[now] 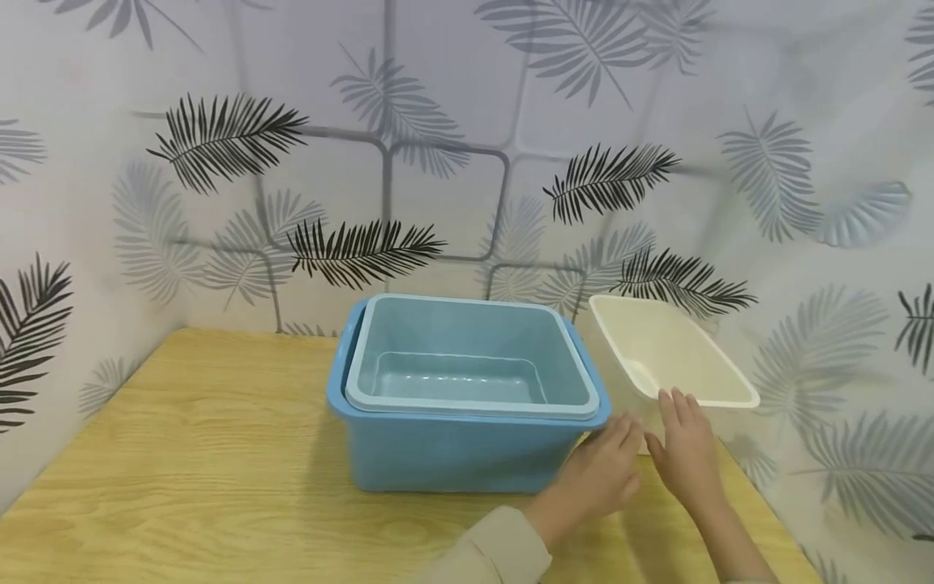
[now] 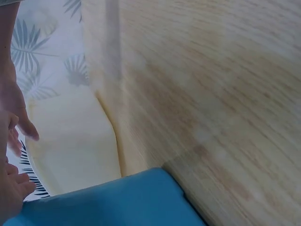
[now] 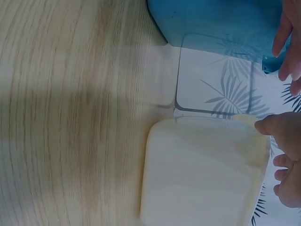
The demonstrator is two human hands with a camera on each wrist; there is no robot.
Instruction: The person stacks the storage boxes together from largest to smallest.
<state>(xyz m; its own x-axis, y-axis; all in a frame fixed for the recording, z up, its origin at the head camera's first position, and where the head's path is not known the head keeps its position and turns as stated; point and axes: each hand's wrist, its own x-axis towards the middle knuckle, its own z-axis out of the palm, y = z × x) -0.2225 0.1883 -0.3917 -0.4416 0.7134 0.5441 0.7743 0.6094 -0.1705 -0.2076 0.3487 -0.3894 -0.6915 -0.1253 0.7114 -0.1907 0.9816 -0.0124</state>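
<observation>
A cream plastic bin [image 1: 686, 349] stands at the right of the table, its outer wall [image 3: 202, 169] facing me. My right hand [image 1: 689, 450] is at its near rim, fingertips up at the edge and thumb near the front wall. To the left, a large blue bin [image 1: 467, 454] holds a smaller light blue bin [image 1: 467, 324] nested inside. My left hand [image 1: 594, 470] is close to the large bin's near right corner, its fingers pointing toward the cream bin. Those fingers [image 3: 283, 35] lie beside the blue rim; whether they touch it I cannot tell.
The bins stand on a wood-grain table [image 1: 204, 454]. A pale covering with printed leaves [image 1: 467, 186] rises directly behind the table and along its right side. A narrow gap separates the blue and cream bins.
</observation>
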